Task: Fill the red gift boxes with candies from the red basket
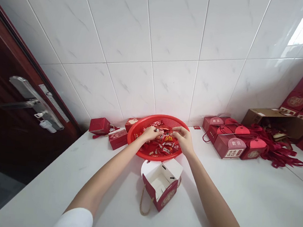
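A round red plastic basket point(138, 155) holds several wrapped candies point(165, 150) in red and other colours. My left hand point(150, 133) reaches over its left part, fingers closed; a small dark bit shows at the fingertips, too small to name. Over the right part, my right hand point(183, 139) has its thumb and fingers curled together in a pinch, and what lies between them cannot be made out. In front of the basket stands a dark red gift box point(159, 188) with its white-lined flaps open, rope handles at its sides and two small dark slots inside.
Closed red boxes point(230, 145) stand to the right beside a heap of red ribbons point(276, 151) and an open brown carton point(263, 114). More red boxes point(302, 99) are stacked at far right. Small red boxes point(99, 125) sit left of the basket. A tiled wall backs the white table point(117, 212).
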Demonstrator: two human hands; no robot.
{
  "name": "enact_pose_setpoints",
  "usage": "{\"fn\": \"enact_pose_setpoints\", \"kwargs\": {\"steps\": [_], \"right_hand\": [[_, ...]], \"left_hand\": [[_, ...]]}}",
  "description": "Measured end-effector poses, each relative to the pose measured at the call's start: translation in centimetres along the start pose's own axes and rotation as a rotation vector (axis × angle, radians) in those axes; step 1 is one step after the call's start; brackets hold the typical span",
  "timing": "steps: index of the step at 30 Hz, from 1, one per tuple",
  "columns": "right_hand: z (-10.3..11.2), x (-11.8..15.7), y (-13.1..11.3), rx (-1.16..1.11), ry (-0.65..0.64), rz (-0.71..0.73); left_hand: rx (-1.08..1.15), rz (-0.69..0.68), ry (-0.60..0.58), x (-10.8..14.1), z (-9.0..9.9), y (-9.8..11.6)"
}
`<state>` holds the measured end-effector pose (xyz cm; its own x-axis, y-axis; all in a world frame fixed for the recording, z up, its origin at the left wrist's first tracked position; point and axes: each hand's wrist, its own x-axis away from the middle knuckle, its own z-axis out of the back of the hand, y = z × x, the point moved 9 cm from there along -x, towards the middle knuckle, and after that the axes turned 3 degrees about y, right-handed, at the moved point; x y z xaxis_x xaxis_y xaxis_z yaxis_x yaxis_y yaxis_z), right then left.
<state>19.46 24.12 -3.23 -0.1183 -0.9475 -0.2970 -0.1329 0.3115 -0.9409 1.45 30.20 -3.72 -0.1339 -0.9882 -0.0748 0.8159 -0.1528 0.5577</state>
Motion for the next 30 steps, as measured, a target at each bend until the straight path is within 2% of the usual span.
{"fn": "enact_pose_setpoints", "kwargs": {"steps": [6,12,17,21,26,30], "right_hand": [[0.0,-0.1,0.0,0.027,-0.001,0.010],[-0.2,0.0,-0.2,0.053,-0.009,0.024],[-0.2,0.0,-0.1,0.042,0.001,0.029],[-0.2,0.1,-0.2,0.067,-0.001,0.023],[-0.3,0.0,-0.4,0.137,-0.009,0.059],[-0.4,-0.2,0.2,0.148,-0.027,0.034]], "left_hand": [[0.046,-0.019,-0.106,-1.8,-1.8,0.8],[0.091,-0.075,-0.148,-1.3,-2.9,1.5],[0.158,-0.081,-0.095,-1.1,-1.6,1.4],[0.261,-0.111,-0.026,-0.6,-0.1,2.2],[0.542,-0.137,0.035,0.5,1.2,3.3],[0.726,-0.180,0.022,1.3,1.3,4.5]]}}
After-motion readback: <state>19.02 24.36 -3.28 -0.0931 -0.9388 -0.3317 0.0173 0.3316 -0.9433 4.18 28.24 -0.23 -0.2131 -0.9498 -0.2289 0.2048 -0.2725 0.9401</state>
